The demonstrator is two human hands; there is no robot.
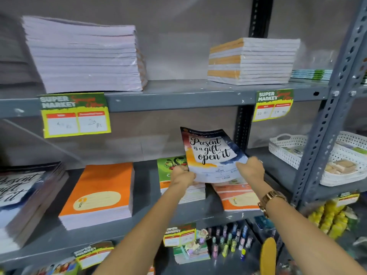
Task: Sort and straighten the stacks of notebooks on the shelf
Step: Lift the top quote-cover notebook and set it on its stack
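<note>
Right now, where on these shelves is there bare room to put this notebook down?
Bare metal shows on the upper shelf between the tall white stack and the orange-striped stack. On the middle shelf, a narrower strip separates the orange stack from the green-covered stack. Around both hands it is crowded.

Stationery shop — shelf (178,100), price tags (75,116)

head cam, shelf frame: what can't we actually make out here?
- Price tags: handwritten figures too faint and small to read.
- Green-cover stack: cover largely hidden by the left hand and the held notebook.
- Far-left stack: cut off by the frame edge.
- Held notebook: small print blurred.
- Right hand: fingers behind the notebook hidden.
</note>
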